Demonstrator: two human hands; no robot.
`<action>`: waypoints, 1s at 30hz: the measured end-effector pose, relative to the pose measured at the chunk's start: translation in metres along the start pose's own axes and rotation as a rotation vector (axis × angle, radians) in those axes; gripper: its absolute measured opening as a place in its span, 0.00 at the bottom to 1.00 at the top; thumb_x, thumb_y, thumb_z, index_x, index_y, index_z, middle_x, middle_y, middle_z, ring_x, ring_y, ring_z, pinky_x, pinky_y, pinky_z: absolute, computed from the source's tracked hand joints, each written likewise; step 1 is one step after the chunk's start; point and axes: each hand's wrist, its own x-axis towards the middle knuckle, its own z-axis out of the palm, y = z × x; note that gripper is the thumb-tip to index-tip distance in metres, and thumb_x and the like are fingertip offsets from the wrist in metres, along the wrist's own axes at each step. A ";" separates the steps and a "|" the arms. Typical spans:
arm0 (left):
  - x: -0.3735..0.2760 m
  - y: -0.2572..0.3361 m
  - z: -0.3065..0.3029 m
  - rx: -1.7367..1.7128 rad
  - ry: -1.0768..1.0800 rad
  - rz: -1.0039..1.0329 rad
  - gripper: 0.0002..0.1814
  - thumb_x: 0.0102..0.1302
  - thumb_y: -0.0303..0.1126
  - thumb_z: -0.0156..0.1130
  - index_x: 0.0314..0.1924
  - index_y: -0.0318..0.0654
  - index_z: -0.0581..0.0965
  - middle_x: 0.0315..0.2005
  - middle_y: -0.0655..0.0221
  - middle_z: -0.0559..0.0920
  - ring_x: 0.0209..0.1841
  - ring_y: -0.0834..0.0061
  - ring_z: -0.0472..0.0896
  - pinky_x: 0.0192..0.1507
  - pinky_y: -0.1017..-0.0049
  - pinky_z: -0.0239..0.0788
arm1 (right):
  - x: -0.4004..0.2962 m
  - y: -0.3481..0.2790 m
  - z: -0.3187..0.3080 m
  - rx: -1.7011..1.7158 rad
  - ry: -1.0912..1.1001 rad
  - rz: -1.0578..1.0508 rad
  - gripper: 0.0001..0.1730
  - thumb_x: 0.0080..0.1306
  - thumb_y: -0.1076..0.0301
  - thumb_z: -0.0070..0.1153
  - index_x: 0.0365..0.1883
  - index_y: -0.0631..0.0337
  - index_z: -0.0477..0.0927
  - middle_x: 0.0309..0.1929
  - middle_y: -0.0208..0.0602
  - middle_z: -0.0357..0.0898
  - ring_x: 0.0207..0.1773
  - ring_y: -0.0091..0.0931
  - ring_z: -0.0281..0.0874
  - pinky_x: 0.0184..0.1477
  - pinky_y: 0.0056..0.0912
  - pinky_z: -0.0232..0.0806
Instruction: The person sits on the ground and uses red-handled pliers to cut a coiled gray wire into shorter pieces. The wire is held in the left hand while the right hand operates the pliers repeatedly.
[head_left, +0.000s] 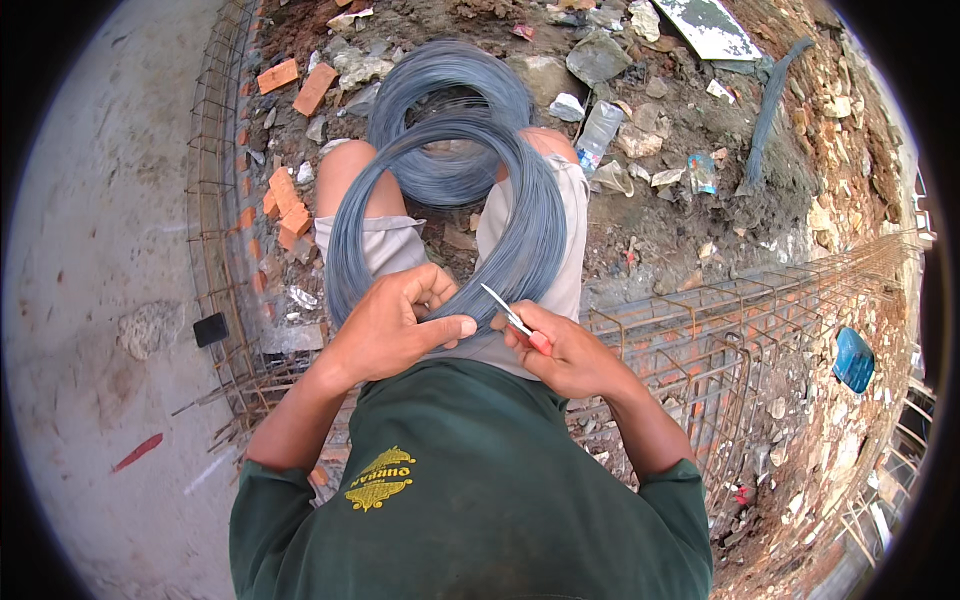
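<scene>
A coil of thin grey steel wire (541, 217) lies across my thighs and knees. My left hand (397, 322) grips its near side, the thumb over the strands and the fingers curled at the inner edge. In my right hand (566, 349) is a small red-handled cutting tool (501, 304), its pointed metal blade aimed up and left over the wire. Whether it is a knife or scissors I cannot tell. A second wire coil (450, 64) rests on the ground beyond, partly hidden by the first coil and my knees.
Rebar cages run along the left (214, 150) and right (697, 307). Broken orange bricks (315, 88), stones and a plastic bottle (600, 127) litter the soil. A bundle of wire lengths (772, 112) lies upper right. A dark flat object (211, 330) sits by the concrete slab (97, 247).
</scene>
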 end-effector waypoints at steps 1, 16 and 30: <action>0.001 0.000 0.000 0.021 0.001 -0.002 0.16 0.72 0.32 0.81 0.47 0.32 0.80 0.35 0.75 0.85 0.38 0.88 0.81 0.40 0.79 0.73 | 0.001 0.004 0.002 0.004 0.018 -0.067 0.28 0.65 0.78 0.52 0.65 0.62 0.76 0.46 0.39 0.78 0.49 0.34 0.78 0.57 0.37 0.71; 0.002 0.000 0.001 0.093 0.049 0.067 0.17 0.69 0.33 0.82 0.44 0.31 0.82 0.30 0.74 0.82 0.32 0.87 0.76 0.35 0.77 0.70 | -0.001 0.000 -0.006 0.053 -0.029 0.043 0.26 0.68 0.77 0.53 0.65 0.63 0.77 0.47 0.37 0.77 0.48 0.28 0.75 0.57 0.33 0.70; -0.003 0.016 -0.005 0.139 -0.010 -0.022 0.15 0.75 0.40 0.77 0.41 0.32 0.90 0.27 0.73 0.87 0.30 0.88 0.77 0.32 0.75 0.68 | 0.005 -0.006 -0.006 -0.004 -0.050 0.074 0.22 0.70 0.75 0.54 0.63 0.62 0.77 0.39 0.35 0.76 0.41 0.30 0.75 0.49 0.36 0.70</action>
